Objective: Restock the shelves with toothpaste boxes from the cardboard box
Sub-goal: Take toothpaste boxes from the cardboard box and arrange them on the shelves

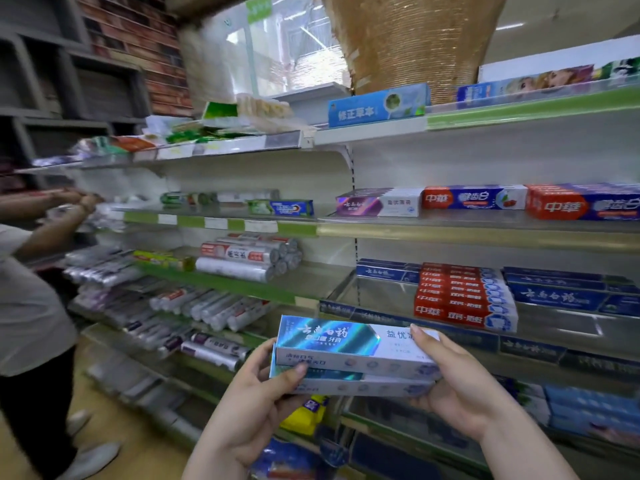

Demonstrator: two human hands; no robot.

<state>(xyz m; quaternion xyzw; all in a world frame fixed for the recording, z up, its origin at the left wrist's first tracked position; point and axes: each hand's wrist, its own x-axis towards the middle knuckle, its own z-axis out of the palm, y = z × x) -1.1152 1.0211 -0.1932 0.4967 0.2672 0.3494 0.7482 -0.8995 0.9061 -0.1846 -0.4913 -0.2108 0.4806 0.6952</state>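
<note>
Silvery-blue toothpaste boxes [349, 355], two stacked flat, span both hands in front of the shelves [450, 231]. The left hand [254, 393] pinches their left end, thumb on the front face. The right hand [462, 386] curls round the right end.

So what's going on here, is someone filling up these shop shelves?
Yes. A person holds two stacked toothpaste boxes, the left hand gripping one end and the right hand the other. The pair is in the air in front of the shelves, not yet set down. Red boxes and blue ones already sit there. At the far left a second person reaches toward a shelf. No cardboard box is in view.
</note>
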